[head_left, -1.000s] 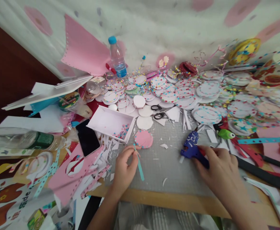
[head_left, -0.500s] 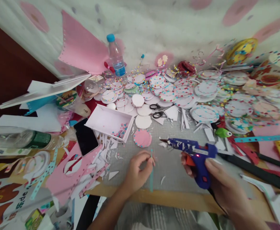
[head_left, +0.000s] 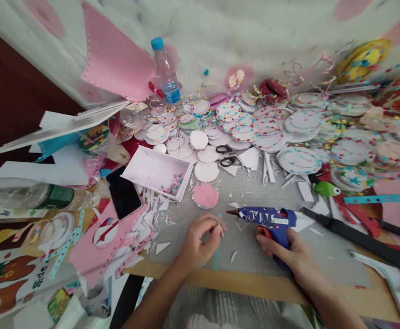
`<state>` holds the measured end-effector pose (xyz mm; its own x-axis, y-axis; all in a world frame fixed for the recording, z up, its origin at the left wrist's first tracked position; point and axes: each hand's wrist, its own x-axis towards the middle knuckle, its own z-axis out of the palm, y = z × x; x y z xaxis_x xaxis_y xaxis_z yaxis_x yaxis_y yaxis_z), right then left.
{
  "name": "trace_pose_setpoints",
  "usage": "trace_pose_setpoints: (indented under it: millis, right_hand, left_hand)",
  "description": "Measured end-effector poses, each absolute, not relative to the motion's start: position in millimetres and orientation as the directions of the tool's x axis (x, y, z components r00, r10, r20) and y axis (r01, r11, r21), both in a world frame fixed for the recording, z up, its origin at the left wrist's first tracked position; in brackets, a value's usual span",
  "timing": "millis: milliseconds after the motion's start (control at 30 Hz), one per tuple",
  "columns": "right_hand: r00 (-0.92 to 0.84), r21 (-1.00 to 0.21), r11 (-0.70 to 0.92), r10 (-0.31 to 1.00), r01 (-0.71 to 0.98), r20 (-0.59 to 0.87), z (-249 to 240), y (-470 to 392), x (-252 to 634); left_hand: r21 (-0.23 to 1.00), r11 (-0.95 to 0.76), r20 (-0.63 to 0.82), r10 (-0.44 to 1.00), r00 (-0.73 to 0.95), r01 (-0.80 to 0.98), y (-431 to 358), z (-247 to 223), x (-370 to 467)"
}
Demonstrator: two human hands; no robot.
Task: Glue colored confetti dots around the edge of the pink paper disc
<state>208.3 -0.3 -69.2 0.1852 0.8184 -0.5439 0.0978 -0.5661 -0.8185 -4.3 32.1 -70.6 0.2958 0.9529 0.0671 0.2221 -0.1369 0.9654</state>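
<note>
Between the thumb and fingers of my left hand (head_left: 204, 237) is a thin light-blue strip (head_left: 217, 259), held upright near the mat's front edge. My right hand (head_left: 287, 251) is wrapped around the handle of a blue glue gun (head_left: 266, 217), a finger at its orange trigger. The gun's nozzle points left, a short way right of the strip and apart from it. Just beyond my left hand lies a pink paper disc (head_left: 204, 195) with coloured dots along its rim. A white disc (head_left: 207, 172) lies behind it.
A white box (head_left: 145, 170) of small confetti dots and a black phone (head_left: 123, 193) lie left. Black-handled scissors (head_left: 228, 155) rest behind the discs. Stacks of dotted paper discs (head_left: 299, 160) fill the back. A water bottle (head_left: 167, 75) stands behind; a black-handled tool (head_left: 354, 235) lies right.
My right hand has turned the glue gun closer to level, its handle now more hidden by my fingers. The nozzle sits slightly lower. My left hand still holds the strip.
</note>
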Motion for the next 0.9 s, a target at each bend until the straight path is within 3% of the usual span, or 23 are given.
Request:
trace_pose_setpoints:
  millis: [333, 900]
  right_hand:
    - [0.211, -0.779, -0.526, 0.85, 0.342, -0.482, -85, -7, 212]
    - [0.219, -0.791, -0.491, 0.871, 0.366, -0.439, -72, -3, 207]
  left_hand:
    - [0.96, -0.155, 0.076, 0.945, 0.317, 0.232, 32, -71, -5]
    - [0.962, -0.145, 0.068, 0.948, 0.312, 0.231, 32, -70, -4]
